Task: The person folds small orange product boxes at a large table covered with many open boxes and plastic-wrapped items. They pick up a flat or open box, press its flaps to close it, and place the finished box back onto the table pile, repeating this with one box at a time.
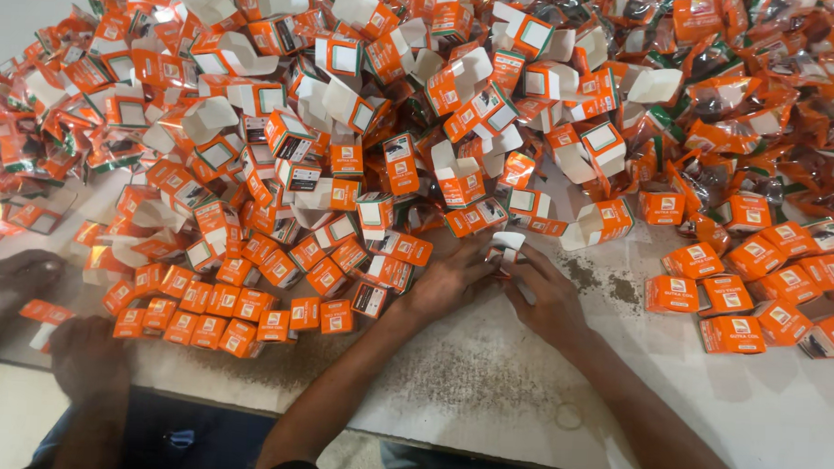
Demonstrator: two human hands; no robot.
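My left hand [448,280] and my right hand [549,299] meet at the middle of the white table [486,376]. Together they grip one small orange-and-white carton [506,247], its white flaps open between my fingertips. Right behind my hands rises a big heap of open orange cartons [393,123]. Closed small orange boxes [239,316] lie in rows just left of my left hand. More closed boxes [757,283] sit to the right of my right hand.
Another person's hands [80,352] rest at the table's lower left, one on an orange box [45,312]. Orange foil pouches [773,99] pile up at the back right and far left. Dark powder [609,283] is scattered beside my right hand.
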